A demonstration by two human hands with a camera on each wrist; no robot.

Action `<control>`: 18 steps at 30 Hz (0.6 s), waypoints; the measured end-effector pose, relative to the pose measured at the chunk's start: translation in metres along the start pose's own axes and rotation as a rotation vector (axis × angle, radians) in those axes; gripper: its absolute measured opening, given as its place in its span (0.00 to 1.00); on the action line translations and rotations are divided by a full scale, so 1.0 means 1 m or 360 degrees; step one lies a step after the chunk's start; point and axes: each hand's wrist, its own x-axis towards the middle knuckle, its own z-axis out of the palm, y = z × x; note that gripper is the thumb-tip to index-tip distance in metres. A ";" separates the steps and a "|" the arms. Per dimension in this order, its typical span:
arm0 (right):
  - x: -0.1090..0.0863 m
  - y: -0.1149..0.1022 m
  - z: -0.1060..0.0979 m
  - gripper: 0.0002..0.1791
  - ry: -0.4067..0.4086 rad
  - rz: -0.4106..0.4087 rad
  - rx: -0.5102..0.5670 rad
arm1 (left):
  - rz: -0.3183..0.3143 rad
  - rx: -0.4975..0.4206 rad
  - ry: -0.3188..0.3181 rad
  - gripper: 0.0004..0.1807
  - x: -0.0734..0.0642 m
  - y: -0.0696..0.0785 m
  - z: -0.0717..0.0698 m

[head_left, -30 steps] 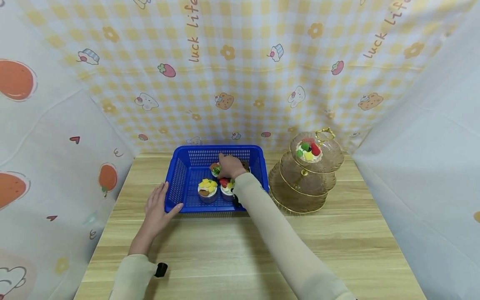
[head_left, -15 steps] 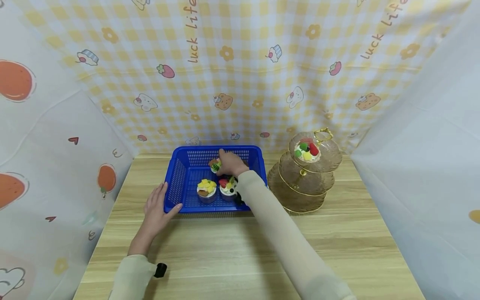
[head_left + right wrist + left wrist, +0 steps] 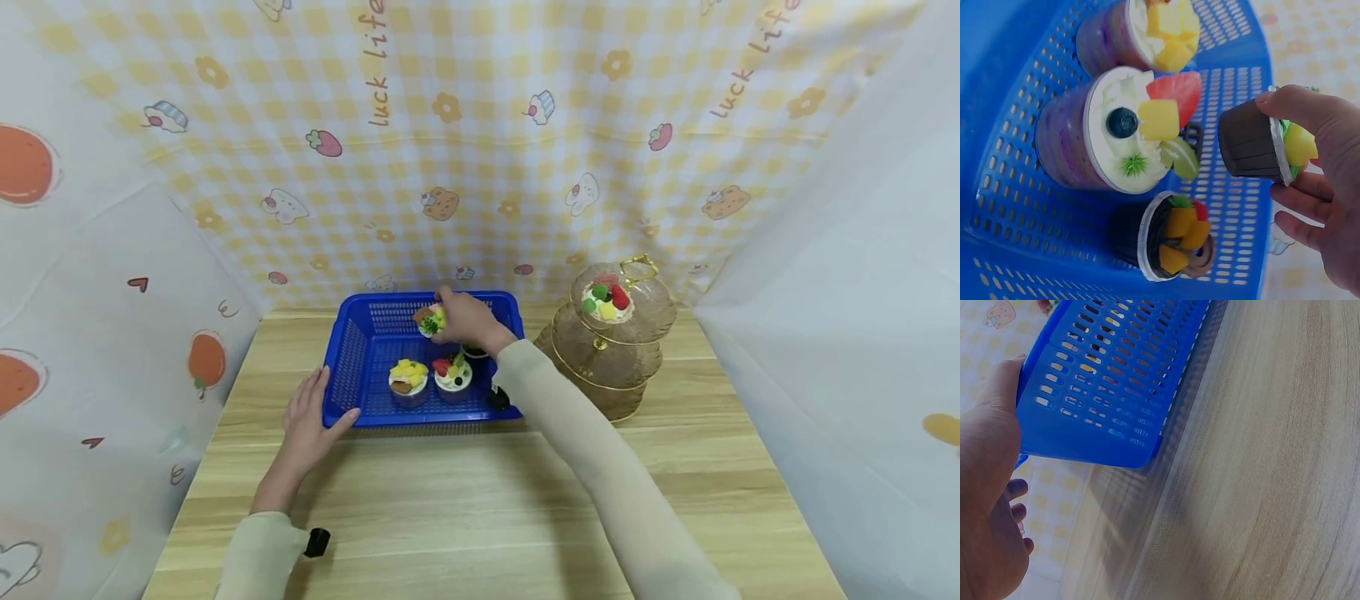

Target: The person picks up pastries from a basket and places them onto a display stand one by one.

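Observation:
My right hand pinches a small cupcake in a dark brown wrapper, topped with yellow and green pieces, above the back of the blue basket. In the right wrist view the cupcake tilts sideways, thumb on the wrapper and fingers under its white rim. My left hand rests at the basket's front left corner, thumb on the front rim and fingers straight along the side. Inside the basket stand a cup dessert with yellow cubes, another with strawberry and blueberry, and a dark-wrapped cupcake, partly hidden in the head view.
Right of the basket stands a three-tier stand with gold edges and a gold top handle. A fruit-topped tart sits on its top tier. Behind the wooden table hangs a yellow checked cloth.
My right hand has lifted the cupcake up from the basket's floor and shifted slightly back, uncovering more of the strawberry cup and the dark cupcake. My left hand stays at the corner.

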 end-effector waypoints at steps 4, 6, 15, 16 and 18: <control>-0.014 -0.003 -0.009 0.45 0.0045 -0.0055 0.0028 | -0.0004 -0.0003 0.0001 0.51 -0.001 -0.001 0.001; -0.022 -0.004 -0.014 0.46 0.0071 -0.0078 0.0060 | -0.0006 -0.0005 0.0001 0.52 -0.001 -0.002 0.002; -0.076 -0.011 -0.036 0.46 0.0290 -0.0117 0.0220 | -0.0005 -0.0008 0.0010 0.52 -0.001 -0.003 0.002; -0.084 -0.010 -0.038 0.46 0.0325 -0.0136 0.0226 | -0.0002 -0.0005 0.0011 0.52 -0.001 -0.003 0.002; -0.099 -0.009 -0.043 0.45 0.0395 -0.0183 0.0256 | -0.0001 -0.0001 0.0008 0.52 -0.001 -0.003 0.002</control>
